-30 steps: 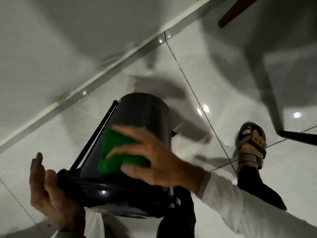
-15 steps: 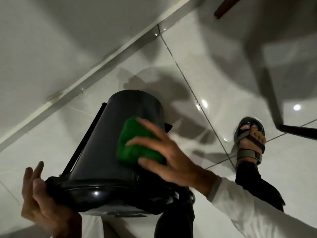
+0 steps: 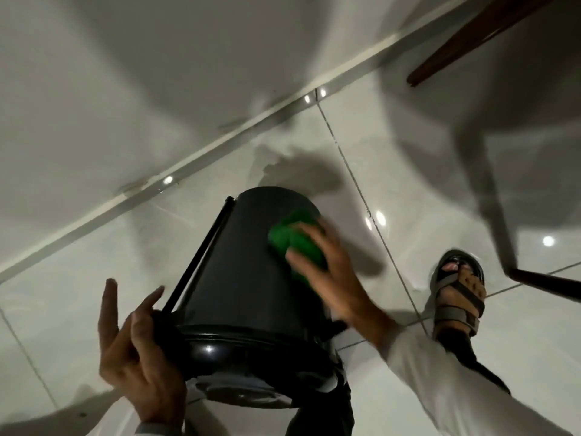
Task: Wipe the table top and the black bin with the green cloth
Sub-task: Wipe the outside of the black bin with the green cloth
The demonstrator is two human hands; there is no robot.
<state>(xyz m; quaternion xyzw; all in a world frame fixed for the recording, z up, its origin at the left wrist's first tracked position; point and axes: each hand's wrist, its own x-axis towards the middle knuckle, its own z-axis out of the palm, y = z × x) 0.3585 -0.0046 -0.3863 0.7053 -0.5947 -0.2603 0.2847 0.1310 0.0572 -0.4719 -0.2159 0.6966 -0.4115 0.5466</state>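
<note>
The black bin (image 3: 239,272) is tipped toward me, its lid end nearest the camera and its base pointing away at the floor. A thin black rod runs along its left side. My left hand (image 3: 138,357) braces the lid rim at the lower left, palm against it and fingers spread. My right hand (image 3: 327,269) presses the green cloth (image 3: 294,239) flat on the bin's upper right side, near the base. Part of the cloth is hidden under my fingers.
Glossy white floor tiles (image 3: 78,278) lie all around, meeting a white wall (image 3: 125,73) at a skirting line. My sandalled foot (image 3: 459,291) stands at the right. A dark wooden table leg (image 3: 547,283) and a table edge (image 3: 478,36) sit at the right.
My right hand has slid the green cloth from the bin's middle left toward its upper right side near the base. The left hand's fingers have spread wider on the rim.
</note>
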